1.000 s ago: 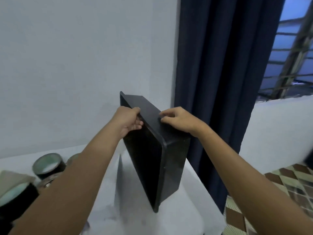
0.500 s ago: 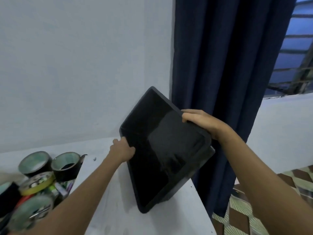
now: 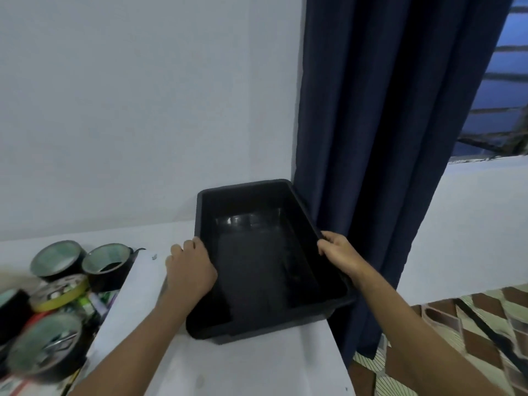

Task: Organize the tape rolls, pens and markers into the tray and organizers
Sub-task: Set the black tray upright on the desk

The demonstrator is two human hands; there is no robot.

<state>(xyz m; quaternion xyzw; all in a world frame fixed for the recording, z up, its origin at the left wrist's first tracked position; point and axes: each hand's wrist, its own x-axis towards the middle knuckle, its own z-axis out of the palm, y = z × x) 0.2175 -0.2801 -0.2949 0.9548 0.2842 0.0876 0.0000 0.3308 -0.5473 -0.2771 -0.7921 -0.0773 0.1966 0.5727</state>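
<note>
The black rectangular plastic tray point(image 3: 257, 261) sits open side up at the far right corner of the white bench point(image 3: 257, 367), beside the dark blue curtain point(image 3: 385, 138). The left hand point(image 3: 190, 271) grips its left rim, fingers curled over the edge; the right hand point(image 3: 338, 252) clamps the right rim. Black tape rolls point(image 3: 58, 258) and a yellow-edged tape roll point(image 3: 58, 291) (somewhat blurred) lie heaped well to the left.
</note>
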